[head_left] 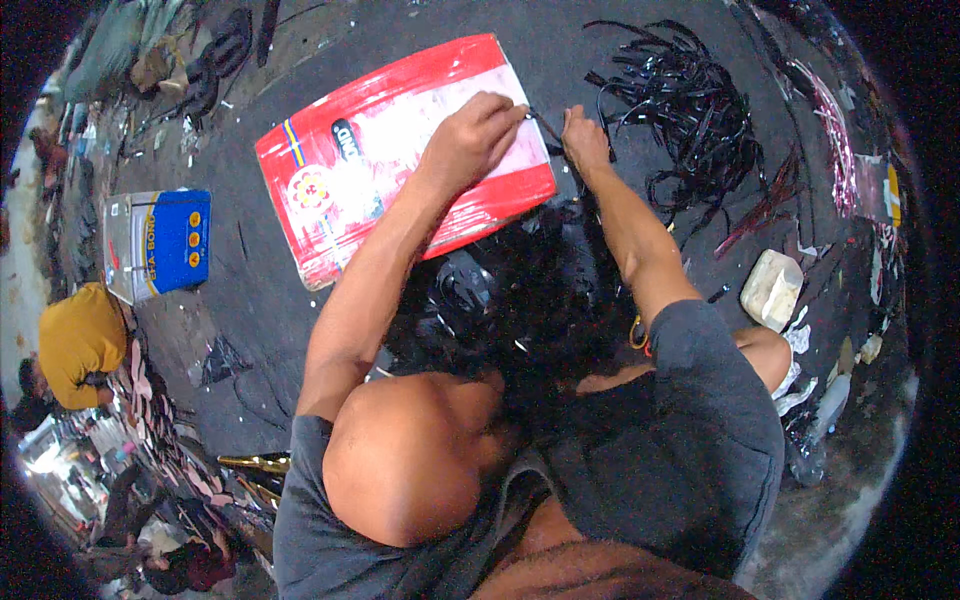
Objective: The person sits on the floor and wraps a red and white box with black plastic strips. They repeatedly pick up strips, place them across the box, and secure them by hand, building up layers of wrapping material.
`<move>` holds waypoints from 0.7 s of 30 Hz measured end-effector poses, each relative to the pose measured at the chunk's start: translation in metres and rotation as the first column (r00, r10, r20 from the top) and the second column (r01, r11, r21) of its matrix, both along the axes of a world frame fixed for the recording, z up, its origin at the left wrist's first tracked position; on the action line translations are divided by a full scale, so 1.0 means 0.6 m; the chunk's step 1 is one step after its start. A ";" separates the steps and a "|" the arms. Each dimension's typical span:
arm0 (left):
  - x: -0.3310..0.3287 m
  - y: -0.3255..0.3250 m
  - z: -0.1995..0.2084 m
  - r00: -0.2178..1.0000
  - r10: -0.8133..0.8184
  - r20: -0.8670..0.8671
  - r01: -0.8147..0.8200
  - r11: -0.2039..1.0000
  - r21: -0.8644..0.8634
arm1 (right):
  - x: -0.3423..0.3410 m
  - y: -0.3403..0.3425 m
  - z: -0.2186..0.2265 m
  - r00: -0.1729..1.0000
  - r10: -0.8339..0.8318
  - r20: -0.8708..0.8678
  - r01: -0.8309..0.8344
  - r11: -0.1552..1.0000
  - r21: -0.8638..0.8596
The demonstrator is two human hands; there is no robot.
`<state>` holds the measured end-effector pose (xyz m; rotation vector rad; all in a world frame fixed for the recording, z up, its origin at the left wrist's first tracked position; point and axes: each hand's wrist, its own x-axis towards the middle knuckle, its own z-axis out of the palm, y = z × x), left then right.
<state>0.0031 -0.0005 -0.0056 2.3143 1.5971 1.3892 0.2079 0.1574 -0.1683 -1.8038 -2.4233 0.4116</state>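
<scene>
A red and white rectangular tin [400, 215] with a glossy face lies in front of me, slightly turned. Above its right end my left hand [474, 138] has its thumb and fingers pinched on a thin black strip [546, 130]. The strip spans the short gap to my right hand [588, 142], whose fingers are closed just beyond the tin's right edge, apparently on the strip's other end. A tangled pile of shiny black strips [690, 105] lies to the right of that hand. More black material [510, 280] is heaped between my legs and the tin.
A blue and silver tin [158, 245] stands at left, near a person in a mustard top [82, 345]. At right lie a whitish plastic container [772, 289], dark red strips [765, 205] and pink shiny strips [832, 140]. Pale pink cut pieces [165, 420] litter the lower left.
</scene>
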 end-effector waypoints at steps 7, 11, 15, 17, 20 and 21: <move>0.015 -0.022 0.057 0.884 0.110 -0.455 -0.121 0.993 0.005 | 0.051 0.006 -0.016 0.995 0.000 0.103 -0.012 0.993 0.118; 0.057 -0.040 0.035 0.926 0.022 -0.378 -0.045 0.998 -0.051 | 0.108 -0.009 0.015 0.967 0.061 0.247 -0.065 0.998 0.011; 0.163 -0.155 0.008 0.889 -0.449 -0.086 0.381 0.832 -0.404 | 0.186 0.018 0.105 0.984 -0.178 -0.027 0.176 0.983 -0.044; 0.194 -0.228 -0.012 0.921 -0.353 -0.163 0.244 0.851 -0.465 | 0.198 0.056 0.203 0.767 -0.265 -0.584 0.495 0.823 0.278; 0.205 -0.288 -0.089 0.912 -0.326 -0.249 0.134 0.810 -0.571 | 0.244 0.043 0.362 0.694 -0.126 -0.709 0.720 0.144 0.679; 0.205 -0.287 -0.091 0.909 -0.340 -0.240 0.141 0.794 -0.592 | 0.258 0.025 0.383 0.724 -0.086 -0.685 0.687 0.182 0.703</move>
